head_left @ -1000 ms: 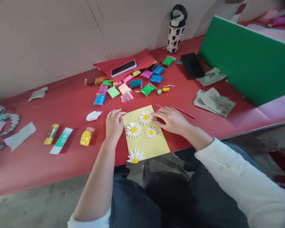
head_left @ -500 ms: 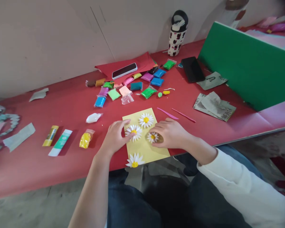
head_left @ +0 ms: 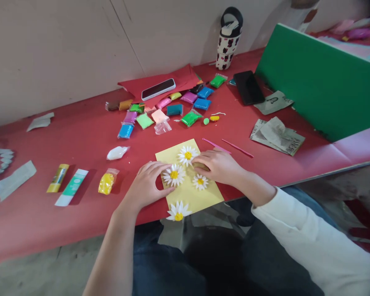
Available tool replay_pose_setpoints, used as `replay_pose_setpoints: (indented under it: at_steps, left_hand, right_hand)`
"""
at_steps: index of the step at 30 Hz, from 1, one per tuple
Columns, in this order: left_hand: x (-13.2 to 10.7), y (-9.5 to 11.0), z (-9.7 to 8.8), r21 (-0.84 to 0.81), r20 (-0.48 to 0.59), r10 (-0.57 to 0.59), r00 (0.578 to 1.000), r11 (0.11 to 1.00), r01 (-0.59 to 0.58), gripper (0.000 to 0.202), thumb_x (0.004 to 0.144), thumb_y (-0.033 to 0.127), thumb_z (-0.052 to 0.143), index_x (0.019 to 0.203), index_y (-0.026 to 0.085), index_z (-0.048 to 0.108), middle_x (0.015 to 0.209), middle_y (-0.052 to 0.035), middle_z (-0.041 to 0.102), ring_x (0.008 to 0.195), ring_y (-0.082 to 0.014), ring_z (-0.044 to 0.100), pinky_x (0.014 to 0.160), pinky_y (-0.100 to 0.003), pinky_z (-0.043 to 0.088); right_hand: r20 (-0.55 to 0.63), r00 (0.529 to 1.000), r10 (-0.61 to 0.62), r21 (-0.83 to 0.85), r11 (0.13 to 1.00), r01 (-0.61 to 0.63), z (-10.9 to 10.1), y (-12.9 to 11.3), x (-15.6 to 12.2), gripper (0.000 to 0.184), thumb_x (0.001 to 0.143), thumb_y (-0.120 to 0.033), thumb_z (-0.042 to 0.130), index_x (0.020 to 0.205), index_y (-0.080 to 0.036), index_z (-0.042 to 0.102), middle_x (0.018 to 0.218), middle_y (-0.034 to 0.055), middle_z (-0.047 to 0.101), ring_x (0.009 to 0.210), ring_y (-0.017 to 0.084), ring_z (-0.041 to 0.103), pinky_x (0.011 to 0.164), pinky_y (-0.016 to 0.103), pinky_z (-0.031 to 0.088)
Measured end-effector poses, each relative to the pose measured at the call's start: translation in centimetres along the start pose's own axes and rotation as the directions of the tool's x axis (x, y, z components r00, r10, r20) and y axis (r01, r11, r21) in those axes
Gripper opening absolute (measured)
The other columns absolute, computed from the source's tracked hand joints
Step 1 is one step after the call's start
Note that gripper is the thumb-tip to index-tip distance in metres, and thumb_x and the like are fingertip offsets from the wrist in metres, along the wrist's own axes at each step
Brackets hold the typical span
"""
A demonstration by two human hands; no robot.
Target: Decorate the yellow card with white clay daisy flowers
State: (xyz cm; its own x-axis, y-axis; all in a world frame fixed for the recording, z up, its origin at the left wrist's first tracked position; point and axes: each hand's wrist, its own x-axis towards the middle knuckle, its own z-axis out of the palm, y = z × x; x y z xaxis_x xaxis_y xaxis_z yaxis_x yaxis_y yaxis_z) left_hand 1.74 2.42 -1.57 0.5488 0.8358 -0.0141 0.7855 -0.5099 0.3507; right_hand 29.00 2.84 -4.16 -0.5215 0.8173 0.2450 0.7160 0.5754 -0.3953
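Observation:
A yellow card (head_left: 188, 197) lies on the red table top (head_left: 40, 213), carrying white paper daisies with yellow centres. One daisy (head_left: 174, 174) sits under my left hand (head_left: 146, 185), whose spread fingers touch its petals. Another daisy (head_left: 187, 155) is at the card's top, just left of my right hand (head_left: 218, 166). That hand rests on the card's upper right, above a third daisy (head_left: 200, 181). A small tan patch (head_left: 200, 166) shows beneath its fingers, and I cannot tell what it is. A fourth daisy (head_left: 179, 211) overhangs the card's near edge.
Several coloured clay packets (head_left: 126, 131) lie beyond the card, with a white phone (head_left: 158, 89) on red paper and a black phone (head_left: 249, 87). A bottle (head_left: 228, 39) stands at the wall. Pink modelling tools (head_left: 216, 145), glue sticks (head_left: 58, 178) and newspaper (head_left: 277, 135) surround the work. A green board (head_left: 320, 78) stands right.
My right hand has moved from the lower right daisy up toward the top daisy. My left hand has moved from the card's left edge onto the left daisy.

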Motion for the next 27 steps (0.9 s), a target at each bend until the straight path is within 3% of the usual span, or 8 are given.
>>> replay_pose_setpoints:
  at_steps: [6, 11, 17, 19, 21, 24, 27]
  left_hand:
    - [-0.5, 0.1, -0.3, -0.011, 0.006, 0.008, 1.000, 1.000, -0.008, 0.054, 0.080, 0.044, 0.068, 0.130, 0.030, 0.052, 0.135, -0.0022, 0.057, 0.127, -0.0260, 0.048, 0.111, -0.043, 0.036]
    - [-1.0, 0.5, -0.7, -0.037, 0.075, -0.037, 0.996, 0.999, 0.040, 0.058, 0.079, 0.045, 0.068, 0.133, 0.035, 0.049, 0.137, -0.0005, 0.055, 0.129, -0.0262, 0.046, 0.110, -0.043, 0.038]
    - [-1.8, 0.6, -1.3, -0.142, 0.160, -0.113, 0.981, 0.980, 0.136, 0.063, 0.082, 0.046, 0.064, 0.140, 0.041, 0.040, 0.146, 0.0019, 0.046, 0.136, -0.0264, 0.041, 0.109, -0.044, 0.041]
    - [-1.8, 0.1, -1.3, -0.202, 0.078, -0.133, 0.988, 0.968, 0.146, 0.055, 0.087, 0.041, 0.056, 0.139, 0.037, 0.041, 0.146, 0.0009, 0.047, 0.135, -0.0241, 0.043, 0.110, -0.042, 0.040]
    - [-1.5, -0.8, -1.0, -0.237, -0.076, -0.180, 0.981, 0.959, 0.158, 0.046, 0.091, 0.035, 0.049, 0.137, 0.032, 0.045, 0.142, -0.0011, 0.051, 0.132, -0.0223, 0.046, 0.111, -0.041, 0.039]
    - [-0.8, -2.2, -0.2, -0.193, -0.274, -0.258, 0.926, 0.958, 0.210, 0.040, 0.093, 0.029, 0.043, 0.132, 0.027, 0.050, 0.136, -0.0038, 0.057, 0.128, -0.0229, 0.050, 0.109, -0.042, 0.040]
    - [0.0, -3.2, 0.3, -0.077, -0.336, -0.280, 0.899, 0.960, 0.270, 0.039, 0.093, 0.023, 0.041, 0.129, 0.024, 0.054, 0.130, -0.0057, 0.062, 0.124, -0.0253, 0.053, 0.106, -0.044, 0.042]
  right_hand:
    - [-0.022, 1.000, -0.003, 0.007, 1.000, 0.003, 0.3, 0.0, 0.6, 0.024, 0.095, -0.032, 0.049, 0.106, -0.021, 0.068, 0.104, 0.0061, 0.074, 0.094, 0.023, 0.067, 0.081, 0.035, 0.045]
    - [-0.034, 0.999, -0.021, 0.055, 0.998, 0.023, 0.4, 0.2, 0.5, 0.027, 0.096, -0.032, 0.049, 0.112, -0.024, 0.069, 0.112, 0.0062, 0.072, 0.103, 0.024, 0.065, 0.083, 0.035, 0.048]
    - [-0.089, 0.983, 0.158, 0.219, 0.966, -0.135, -0.5, 0.9, 0.3, 0.026, 0.093, -0.029, 0.051, 0.112, -0.025, 0.069, 0.105, 0.0048, 0.073, 0.088, 0.020, 0.067, 0.074, 0.032, 0.048]
    - [-0.136, 0.958, 0.252, 0.335, 0.922, -0.195, -1.2, 1.1, 0.3, 0.025, 0.092, -0.030, 0.052, 0.108, -0.025, 0.070, 0.104, 0.0044, 0.073, 0.083, 0.019, 0.066, 0.072, 0.031, 0.049]
    - [-0.185, 0.914, 0.362, 0.477, 0.846, -0.238, -1.9, 1.3, 0.2, 0.024, 0.091, -0.031, 0.053, 0.106, -0.024, 0.070, 0.097, 0.0040, 0.073, 0.079, 0.017, 0.065, 0.069, 0.030, 0.049]
    - [-0.234, 0.840, 0.490, 0.647, 0.723, -0.241, -2.9, 1.7, 0.0, 0.022, 0.088, -0.031, 0.055, 0.100, -0.022, 0.071, 0.079, 0.0021, 0.070, 0.071, 0.015, 0.063, 0.065, 0.028, 0.049]
    - [-0.262, 0.793, 0.550, 0.738, 0.644, -0.202, -3.3, 2.1, 0.0, 0.018, 0.085, -0.032, 0.058, 0.093, -0.023, 0.072, 0.072, -0.0002, 0.066, 0.065, 0.013, 0.060, 0.065, 0.029, 0.050]
